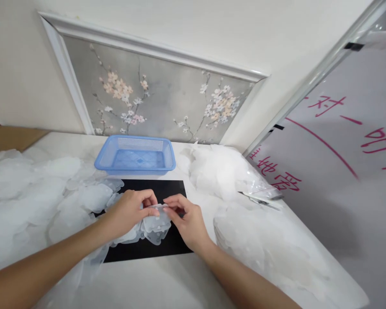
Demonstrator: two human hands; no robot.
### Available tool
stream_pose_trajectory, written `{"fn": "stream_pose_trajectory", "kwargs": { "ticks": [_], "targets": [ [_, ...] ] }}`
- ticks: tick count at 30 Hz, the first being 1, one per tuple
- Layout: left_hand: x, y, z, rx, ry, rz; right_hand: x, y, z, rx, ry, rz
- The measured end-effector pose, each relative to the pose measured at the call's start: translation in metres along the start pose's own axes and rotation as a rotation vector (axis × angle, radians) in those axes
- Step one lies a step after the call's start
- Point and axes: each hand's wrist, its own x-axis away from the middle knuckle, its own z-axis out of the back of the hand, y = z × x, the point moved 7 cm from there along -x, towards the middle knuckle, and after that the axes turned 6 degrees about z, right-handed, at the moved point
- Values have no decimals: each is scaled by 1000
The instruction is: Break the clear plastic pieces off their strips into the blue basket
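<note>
Both my hands meet over a black mat [176, 253] on the white table. My left hand [137, 208] pinches the upper left edge of a thin, translucent whitish sheet [156, 222] with a rounded, notched outline. At the sheet's upper right edge, my right hand [187, 216] grips it between thumb and fingers. More such translucent sheets [125, 238] lie on the mat beneath and left of the held one, partly covered by my left hand and forearm. Whether the held piece is one layer or more I cannot tell.
A blue plastic basket [135, 169] stands behind the mat. Heaps of translucent sheets [28, 197] spread over the left side, with another pile [260, 249] at right. A clear plastic bag [218, 169] of whitish pieces lies back right, beside a whiteboard [328, 214] with red writing.
</note>
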Motion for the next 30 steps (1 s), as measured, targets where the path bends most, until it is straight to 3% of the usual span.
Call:
{"fn": "stream_pose_trajectory", "kwargs": {
  "ticks": [10,16,20,22,25,30],
  "targets": [
    [6,-4,-2,56,-21,16,10,-7,-2,-81,-26,4],
    [15,25,4,-202,90,-237,13,-10,-5,-267,-36,-104],
    [30,31,22,-263,190,-328,14,-14,-4,-353,-41,-137],
    [42,23,37,-242,249,-276,16,-16,-3,-390,-45,-148],
    [62,7,52,-145,257,-66,20,-21,-6,-465,-89,-158],
    [90,10,19,115,-28,119,37,-44,-21,-495,-257,-118]
  ]
}}
